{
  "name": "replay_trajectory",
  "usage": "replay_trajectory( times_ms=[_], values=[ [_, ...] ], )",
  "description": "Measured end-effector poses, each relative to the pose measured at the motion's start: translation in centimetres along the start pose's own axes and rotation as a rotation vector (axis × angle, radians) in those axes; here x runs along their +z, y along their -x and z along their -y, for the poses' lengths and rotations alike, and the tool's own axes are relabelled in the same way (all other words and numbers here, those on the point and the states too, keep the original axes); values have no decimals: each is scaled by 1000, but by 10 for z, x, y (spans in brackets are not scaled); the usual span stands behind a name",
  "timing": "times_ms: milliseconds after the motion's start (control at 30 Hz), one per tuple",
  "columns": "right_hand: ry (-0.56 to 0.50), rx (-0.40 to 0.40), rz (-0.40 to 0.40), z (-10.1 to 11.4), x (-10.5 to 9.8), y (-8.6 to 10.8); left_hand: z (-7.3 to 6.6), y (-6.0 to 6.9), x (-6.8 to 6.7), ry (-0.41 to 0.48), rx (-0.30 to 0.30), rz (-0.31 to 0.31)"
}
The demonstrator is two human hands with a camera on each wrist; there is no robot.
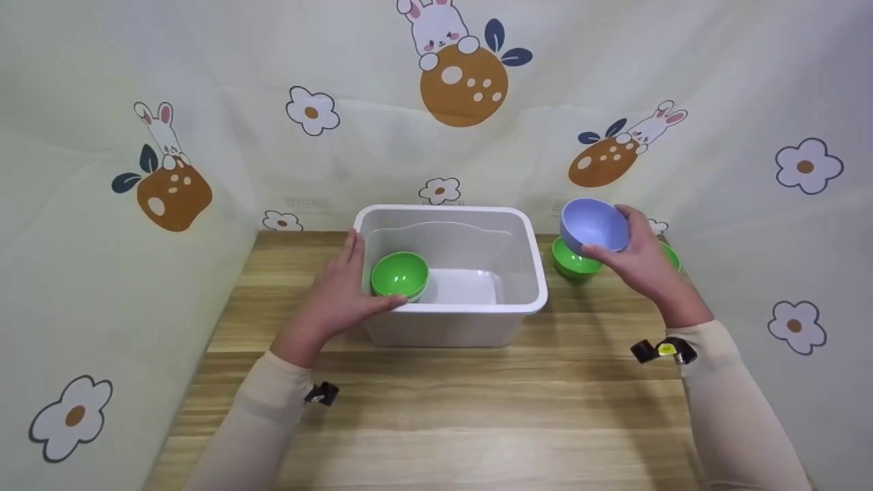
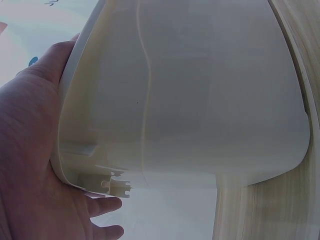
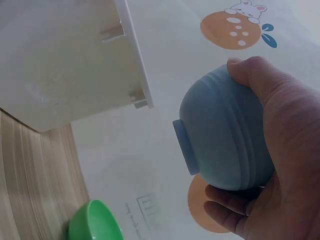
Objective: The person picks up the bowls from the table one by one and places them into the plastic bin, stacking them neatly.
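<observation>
My right hand [image 1: 644, 262] pinches a blue bowl [image 1: 592, 225] by its rim, holding it above the green bowl [image 1: 574, 260] to the right of the bin. In the right wrist view the blue bowl [image 3: 222, 130] is tilted, its foot toward the bin, the thumb [image 3: 255, 72] on one side and fingers on the other. My left hand [image 1: 334, 293] rests on the left front corner of the white bin [image 1: 443, 327], thumb along the front rim, fingers on the left rim. Inside the bin, at its left, sits a green bowl [image 1: 400, 275] on top of a whitish one.
Another green bowl [image 1: 670, 256] stands at the table's right edge, partly hidden behind my right hand. The wooden table [image 1: 464, 409] stretches in front of the bin. A patterned cloth [image 1: 368, 157] hangs behind and at both sides.
</observation>
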State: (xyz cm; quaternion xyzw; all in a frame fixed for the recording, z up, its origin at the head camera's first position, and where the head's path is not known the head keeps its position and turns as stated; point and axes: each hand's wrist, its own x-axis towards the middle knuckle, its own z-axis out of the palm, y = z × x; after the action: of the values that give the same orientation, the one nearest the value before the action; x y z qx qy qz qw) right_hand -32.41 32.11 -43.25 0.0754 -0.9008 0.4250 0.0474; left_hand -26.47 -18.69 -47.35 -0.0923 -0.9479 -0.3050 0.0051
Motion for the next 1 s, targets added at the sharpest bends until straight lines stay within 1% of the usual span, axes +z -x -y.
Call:
replay_trajectory(
  times_ms=[233,467,833,1000],
  values=[
    [11,-4,14,10,4,-2,0,-1,-1,-3,-9,6],
    [-25,-50,22,17,10,-7,-2,0,0,-12,8,-4],
    [-14,-84,27,30,18,-16,-1,0,0,-3,0,-1],
    [-38,-97,40,37,22,-19,-1,0,0,0,-1,3]
  ],
)
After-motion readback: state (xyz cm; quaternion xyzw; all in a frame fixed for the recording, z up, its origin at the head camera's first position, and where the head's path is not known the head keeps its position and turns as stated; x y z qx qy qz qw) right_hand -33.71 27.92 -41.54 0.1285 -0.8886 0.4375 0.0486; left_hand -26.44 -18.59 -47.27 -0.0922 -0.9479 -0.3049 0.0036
